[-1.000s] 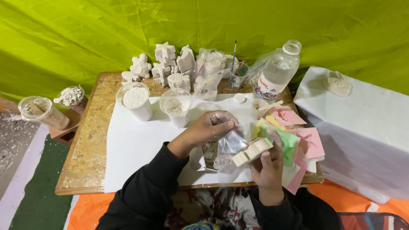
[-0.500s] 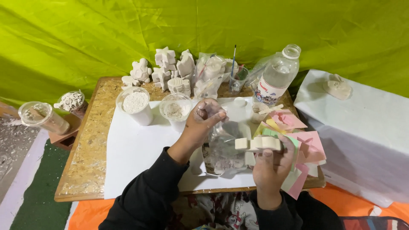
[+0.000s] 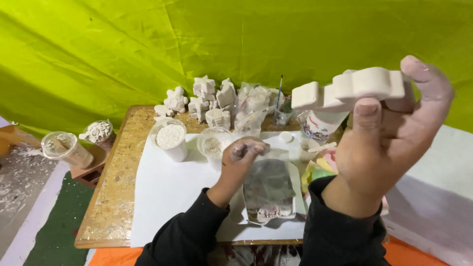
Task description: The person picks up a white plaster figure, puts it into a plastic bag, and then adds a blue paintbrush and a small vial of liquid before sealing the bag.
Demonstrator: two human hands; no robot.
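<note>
Lifting the cast (image 3: 347,88) up close, my right hand (image 3: 389,143) grips it for inspection (earlier it sat low); left hand (image 3: 241,155) pinches the bag (image 3: 268,189).

R hand (image 3: 389,143) has lifted the white plaster piece (image 3: 352,88) up close to the camera; L hand (image 3: 241,155) drew back over bag (image 3: 268,189)

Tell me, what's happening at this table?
A person in black sleeves lifts a flat white plaster casting close to the camera in the right hand. The left hand rests on a clear plastic bag lying on the white sheet. More plaster figures and cups of white powder stand behind.
</note>
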